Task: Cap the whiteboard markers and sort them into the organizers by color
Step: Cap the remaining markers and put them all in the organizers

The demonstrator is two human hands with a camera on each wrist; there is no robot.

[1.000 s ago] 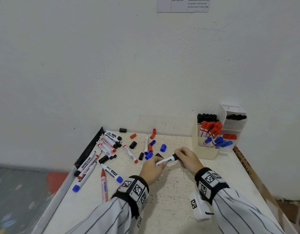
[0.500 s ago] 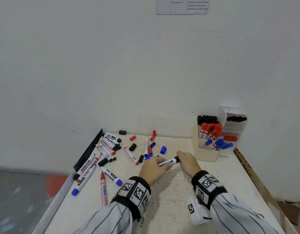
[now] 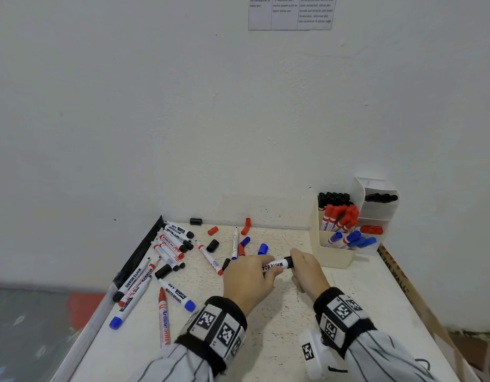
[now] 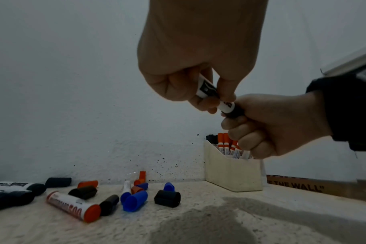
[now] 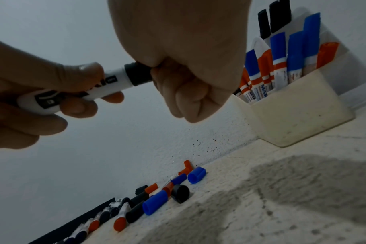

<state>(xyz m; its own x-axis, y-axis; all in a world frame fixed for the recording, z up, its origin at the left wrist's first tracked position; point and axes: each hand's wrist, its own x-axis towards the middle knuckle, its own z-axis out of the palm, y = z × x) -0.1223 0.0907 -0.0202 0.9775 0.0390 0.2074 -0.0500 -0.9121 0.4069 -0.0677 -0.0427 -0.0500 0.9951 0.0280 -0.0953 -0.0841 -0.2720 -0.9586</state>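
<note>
Both hands hold one black whiteboard marker (image 3: 276, 264) above the table's middle. My left hand (image 3: 249, 277) grips its white barrel (image 5: 77, 90), and my right hand (image 3: 307, 271) curls round its black cap (image 5: 137, 75), which sits on the barrel's end. Two organizers stand at the back right: a cream one (image 3: 332, 255) with black, red and blue markers in separate rows, and a white tiered one (image 3: 376, 216) behind it. Loose markers (image 3: 172, 246) and loose caps (image 3: 213, 245) lie to the left.
A black strip (image 3: 139, 255) edges the table's left side, with a drop beyond it. A cardboard piece with printed words (image 3: 395, 274) runs along the right edge. The wall rises right behind the table, with a paper sheet (image 3: 290, 12) taped high up.
The hands have drawn a little closer together along the marker, the right hand closing further over the black cap. Both lifted slightly from the tabletop.
</note>
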